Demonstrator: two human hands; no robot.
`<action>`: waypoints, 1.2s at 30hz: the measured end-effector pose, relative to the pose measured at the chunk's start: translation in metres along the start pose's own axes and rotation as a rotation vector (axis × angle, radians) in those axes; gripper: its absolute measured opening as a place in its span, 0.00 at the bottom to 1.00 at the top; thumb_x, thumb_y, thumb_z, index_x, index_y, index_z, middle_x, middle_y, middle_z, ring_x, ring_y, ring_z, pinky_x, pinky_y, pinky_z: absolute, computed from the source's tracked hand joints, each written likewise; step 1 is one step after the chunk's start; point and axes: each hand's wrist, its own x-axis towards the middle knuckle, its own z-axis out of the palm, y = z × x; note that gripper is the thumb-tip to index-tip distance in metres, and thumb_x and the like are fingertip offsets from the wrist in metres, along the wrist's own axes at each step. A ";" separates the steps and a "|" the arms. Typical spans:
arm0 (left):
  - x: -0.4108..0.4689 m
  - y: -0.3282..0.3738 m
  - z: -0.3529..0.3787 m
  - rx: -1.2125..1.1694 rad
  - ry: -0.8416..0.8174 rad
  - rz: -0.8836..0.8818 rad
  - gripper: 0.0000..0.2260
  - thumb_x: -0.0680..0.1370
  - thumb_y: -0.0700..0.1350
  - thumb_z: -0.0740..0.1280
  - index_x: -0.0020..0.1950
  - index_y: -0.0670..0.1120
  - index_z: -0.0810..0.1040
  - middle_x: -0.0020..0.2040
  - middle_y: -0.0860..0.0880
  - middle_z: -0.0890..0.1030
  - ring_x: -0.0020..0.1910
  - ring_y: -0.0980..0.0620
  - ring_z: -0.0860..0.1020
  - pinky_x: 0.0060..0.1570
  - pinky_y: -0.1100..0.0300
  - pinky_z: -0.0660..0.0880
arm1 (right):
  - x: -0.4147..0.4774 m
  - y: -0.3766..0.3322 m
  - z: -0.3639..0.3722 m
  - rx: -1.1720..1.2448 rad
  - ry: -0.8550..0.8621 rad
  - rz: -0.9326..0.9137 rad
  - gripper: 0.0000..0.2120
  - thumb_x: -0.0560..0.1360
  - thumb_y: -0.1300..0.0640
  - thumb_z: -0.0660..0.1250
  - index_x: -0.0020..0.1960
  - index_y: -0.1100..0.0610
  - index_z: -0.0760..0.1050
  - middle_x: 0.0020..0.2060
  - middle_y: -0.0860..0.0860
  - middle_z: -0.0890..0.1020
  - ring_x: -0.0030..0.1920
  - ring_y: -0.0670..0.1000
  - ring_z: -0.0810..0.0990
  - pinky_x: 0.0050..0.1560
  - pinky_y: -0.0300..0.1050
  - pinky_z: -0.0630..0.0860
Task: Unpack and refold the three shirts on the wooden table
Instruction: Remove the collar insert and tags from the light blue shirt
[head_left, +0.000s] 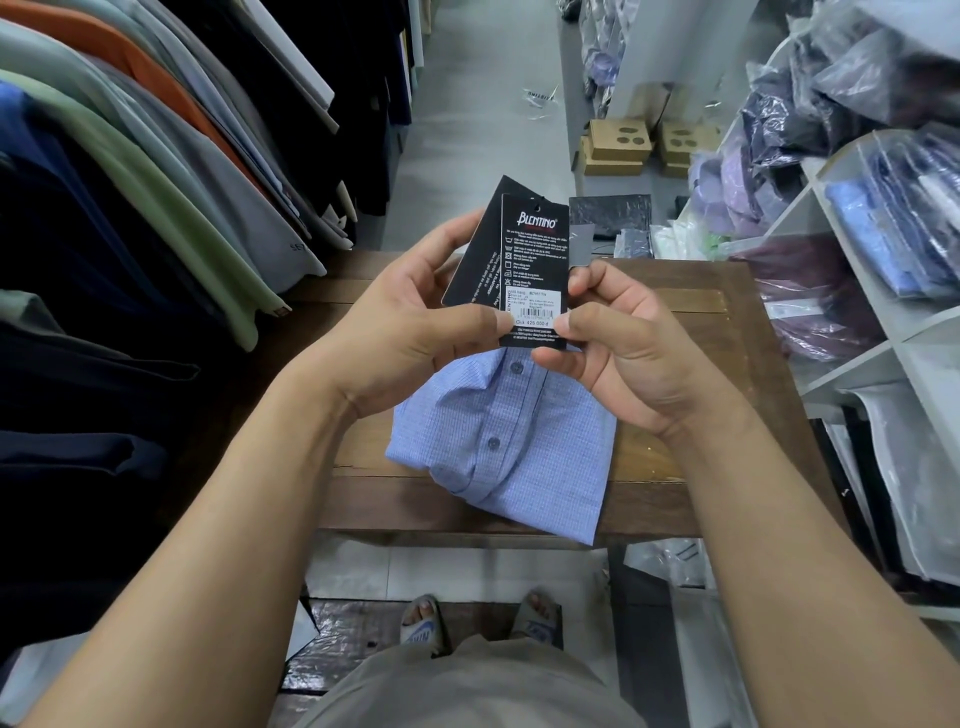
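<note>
A folded light blue checked shirt (509, 447) with dark buttons lies on the wooden table (691, 322), its lower edge hanging over the near side. Above it, both hands hold up two black hang tags (527, 260) printed with white text and a price sticker. My left hand (415, 322) grips the tags from the left, thumb across the sticker. My right hand (618, 338) pinches their right edge between thumb and fingers. At the table's far edge lie a dark bagged shirt (610, 215) and a small bluish bagged item (634, 243).
Hanging garments (156, 171) crowd the left side right up to the table. White shelves (852, 249) full of bagged shirts stand at the right. Cardboard boxes (618, 145) sit on the floor beyond. My sandalled feet (478, 618) show below the table.
</note>
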 end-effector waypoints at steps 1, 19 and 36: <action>0.000 0.000 0.000 0.000 -0.001 0.000 0.34 0.73 0.26 0.66 0.76 0.48 0.68 0.64 0.43 0.79 0.61 0.40 0.79 0.63 0.40 0.76 | 0.000 0.000 0.000 0.005 -0.004 -0.001 0.13 0.75 0.75 0.61 0.46 0.57 0.70 0.55 0.61 0.82 0.49 0.56 0.85 0.36 0.41 0.82; 0.001 -0.002 0.005 -0.027 0.038 -0.003 0.32 0.76 0.22 0.62 0.74 0.48 0.70 0.60 0.48 0.82 0.55 0.46 0.82 0.50 0.58 0.79 | -0.001 0.002 -0.004 0.070 -0.005 -0.013 0.13 0.75 0.74 0.62 0.48 0.57 0.73 0.54 0.60 0.81 0.49 0.56 0.82 0.38 0.39 0.82; 0.003 0.004 0.007 -0.043 0.056 0.009 0.23 0.78 0.28 0.63 0.69 0.48 0.74 0.53 0.51 0.85 0.48 0.52 0.83 0.42 0.64 0.79 | 0.001 0.001 -0.003 0.056 0.007 -0.019 0.15 0.78 0.76 0.57 0.49 0.57 0.72 0.53 0.58 0.82 0.51 0.56 0.82 0.38 0.40 0.82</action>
